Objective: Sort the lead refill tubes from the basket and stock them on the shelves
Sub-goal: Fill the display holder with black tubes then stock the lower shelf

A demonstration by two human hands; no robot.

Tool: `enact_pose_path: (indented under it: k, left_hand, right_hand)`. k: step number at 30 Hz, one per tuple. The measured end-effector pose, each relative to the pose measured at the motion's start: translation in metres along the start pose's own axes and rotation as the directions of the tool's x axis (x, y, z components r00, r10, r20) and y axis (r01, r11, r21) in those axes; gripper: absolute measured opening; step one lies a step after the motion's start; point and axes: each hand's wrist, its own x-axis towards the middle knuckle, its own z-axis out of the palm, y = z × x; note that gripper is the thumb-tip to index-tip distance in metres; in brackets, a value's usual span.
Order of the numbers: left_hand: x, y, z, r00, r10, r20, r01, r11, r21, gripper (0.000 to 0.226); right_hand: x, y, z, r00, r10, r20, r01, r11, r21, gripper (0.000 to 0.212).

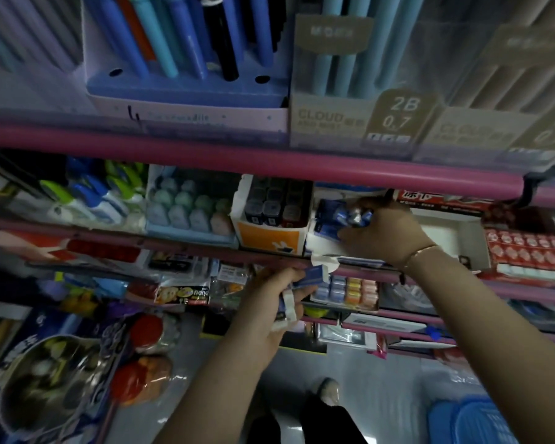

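My right hand (382, 232) gripped blue lead refill tubes (350, 216) over the white shelf box (442, 232) (to stock them); my left hand (269, 302) clasped spare tubes (308, 277) below, ready.

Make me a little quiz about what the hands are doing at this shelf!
1. True or false: both hands hold something.
2. Which hand reaches into the white box on the shelf?
3. The box left of it, full of dark tubes, has a front that is: A) orange B) green C) black

Key:
1. True. The left hand and the right hand each hold blue refill tubes.
2. The right hand.
3. A, the orange box.
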Motion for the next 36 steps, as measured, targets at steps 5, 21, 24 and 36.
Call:
enact_pose_path:
  k: [5,21,24,36]
  left_hand:
    - [-0.001,0.003,0.000,0.976,0.205,-0.076,-0.191,0.968,0.165,0.010]
    - [0.018,-0.004,0.005,0.998,-0.049,-0.042,0.044,0.994,-0.102,0.032]
    - [0.019,-0.004,-0.003,0.990,-0.139,0.020,0.140,0.966,-0.218,0.025]
    - [0.017,-0.009,-0.012,1.000,0.015,-0.016,-0.014,0.998,0.063,0.027]
  right_hand:
    - [-0.030,-0.008,-0.033,0.946,0.006,0.325,-0.208,0.781,0.590,0.021]
    - [0.006,-0.013,-0.008,0.886,0.293,0.359,-0.416,0.844,0.339,0.025]
    - [0.015,-0.015,0.003,0.866,0.328,0.377,-0.416,0.892,0.178,0.009]
    - [0.020,-0.015,0.012,0.893,0.334,0.301,-0.277,0.936,-0.215,0.023]
